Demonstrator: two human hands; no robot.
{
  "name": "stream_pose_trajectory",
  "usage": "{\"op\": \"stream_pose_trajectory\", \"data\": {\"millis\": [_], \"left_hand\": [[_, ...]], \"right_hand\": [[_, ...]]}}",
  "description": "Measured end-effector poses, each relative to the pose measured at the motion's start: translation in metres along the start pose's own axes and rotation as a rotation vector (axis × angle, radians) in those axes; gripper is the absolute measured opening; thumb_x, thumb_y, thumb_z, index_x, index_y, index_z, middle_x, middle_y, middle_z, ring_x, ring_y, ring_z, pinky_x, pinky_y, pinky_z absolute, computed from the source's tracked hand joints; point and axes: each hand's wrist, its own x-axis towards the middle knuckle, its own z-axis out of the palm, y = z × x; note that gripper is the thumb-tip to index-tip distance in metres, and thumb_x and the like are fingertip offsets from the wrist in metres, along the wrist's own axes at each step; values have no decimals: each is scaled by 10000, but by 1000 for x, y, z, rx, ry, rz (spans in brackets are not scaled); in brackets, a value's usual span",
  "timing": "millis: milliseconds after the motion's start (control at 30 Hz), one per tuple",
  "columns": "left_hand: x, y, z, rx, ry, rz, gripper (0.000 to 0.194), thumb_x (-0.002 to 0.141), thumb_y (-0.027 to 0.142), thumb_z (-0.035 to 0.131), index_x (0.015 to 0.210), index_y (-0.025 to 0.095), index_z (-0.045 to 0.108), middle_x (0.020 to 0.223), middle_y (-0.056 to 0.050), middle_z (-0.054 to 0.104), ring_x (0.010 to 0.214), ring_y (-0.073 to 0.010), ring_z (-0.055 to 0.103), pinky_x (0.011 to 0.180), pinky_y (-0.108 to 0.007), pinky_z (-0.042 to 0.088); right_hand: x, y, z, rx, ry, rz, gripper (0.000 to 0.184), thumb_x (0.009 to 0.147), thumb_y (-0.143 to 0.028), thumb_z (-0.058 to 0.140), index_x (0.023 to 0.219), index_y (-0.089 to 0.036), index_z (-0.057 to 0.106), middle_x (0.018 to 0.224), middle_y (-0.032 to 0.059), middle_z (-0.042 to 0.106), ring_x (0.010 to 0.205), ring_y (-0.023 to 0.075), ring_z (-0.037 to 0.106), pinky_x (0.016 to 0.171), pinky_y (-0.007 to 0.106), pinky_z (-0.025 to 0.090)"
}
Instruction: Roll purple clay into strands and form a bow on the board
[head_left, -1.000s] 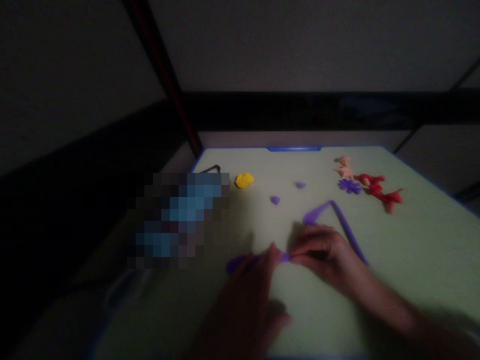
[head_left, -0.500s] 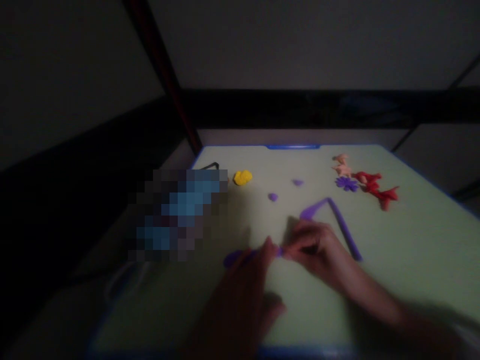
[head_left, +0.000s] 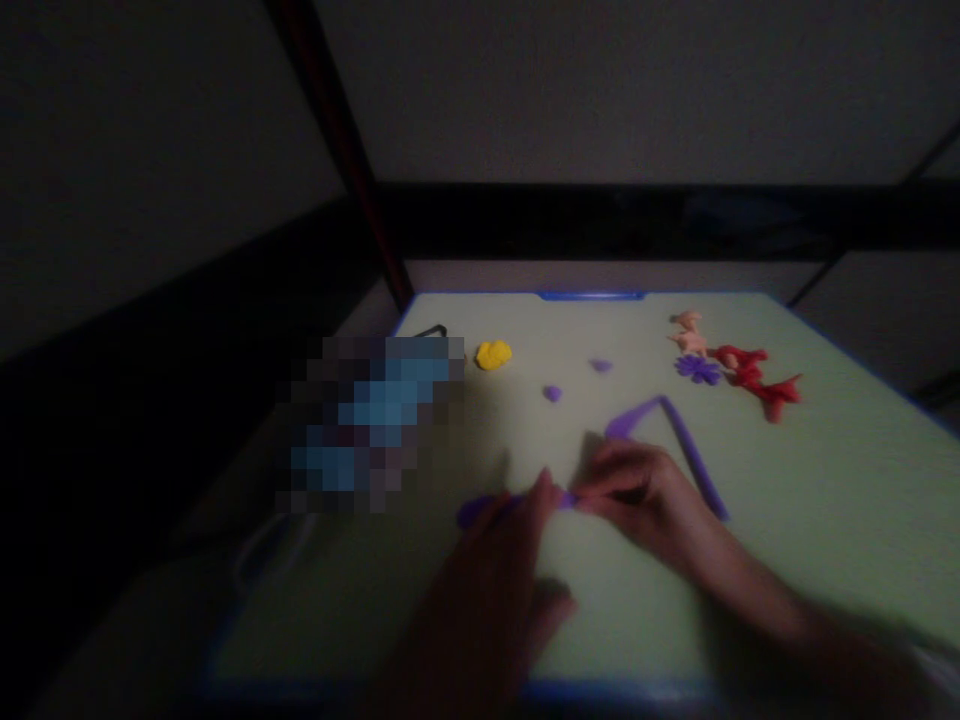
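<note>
in the dim room, a person works with two bare hands over a pale tabletop (head_left: 810,520) edged in blue. low in the middle, close to the person, a dark purple strip (head_left: 472,513) lies crosswise on the surface, its thicker end to the left. the left hand (head_left: 491,565) reaches over it from below, fingers laid on the strip and covering much of its middle; the thumb stands apart from the fingers, so this hand is not closed round anything. the right hand (head_left: 649,490) comes in from the right, thumb and forefinger pinched together on the strip's narrow right end.

just beyond the right hand is a bent purple length (head_left: 697,455), shaped like an upturned v, one leg ending by the knuckles and the other running down toward the wrist. farther off, two small purple bits lie apart from each other, a nearer piece (head_left: 553,393) and a farther piece (head_left: 601,366). to their left sits a bright yellow lump (head_left: 493,355). at the far right are gathered peach-coloured shapes (head_left: 690,342), a purple flower form (head_left: 698,369) and knotted red shapes (head_left: 776,395). on the left, a bluish object (head_left: 386,405) is blocked out by blurring; i cannot tell what it is.
</note>
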Motion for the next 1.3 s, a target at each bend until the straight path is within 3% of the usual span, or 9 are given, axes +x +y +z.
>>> {"op": "stream_pose_trajectory", "data": {"millis": [233,400,600,867,1300], "left_hand": [[2,-1,1,-7,-5,-2,1005,811,171,624,1451,303,-140,1438,-95,436,1299,-293,433,1013,-493,451],[2,-2,2,-4,-7,12,986,817,165,612,1452,287,-133,1443,-102,428,1310,-279,423,1033,-487,434],[3,-2,2,-18,26,31,993,803,151,620,1450,293,-120,1423,-105,453,1284,-282,454,1003,-503,457],[2,0,-1,-28,-2,1,946,824,149,594,1460,281,-94,1439,-102,432,1308,-267,426,1039,-469,433],[-2,-6,9,-44,42,20,949,808,180,609,1471,279,-63,1437,-100,437,1310,-285,422,1031,-489,433]], "right_hand": [[0,-5,2,-33,23,-28,197,823,-252,641,658,-206,737,666,31,646,628,136,582,568,273,431],[-3,-3,-1,-11,31,-29,146,821,-274,647,738,-230,758,769,45,668,705,163,610,639,306,467],[-6,-2,-1,-11,100,-10,195,803,-276,651,646,-212,747,747,52,617,673,160,580,589,299,447],[-7,1,-2,-15,56,-38,118,807,-223,655,755,-232,761,801,50,635,718,164,597,641,312,470],[-13,2,-2,-119,95,-29,182,818,-218,629,663,-220,724,835,50,583,743,159,571,637,299,460]]}}
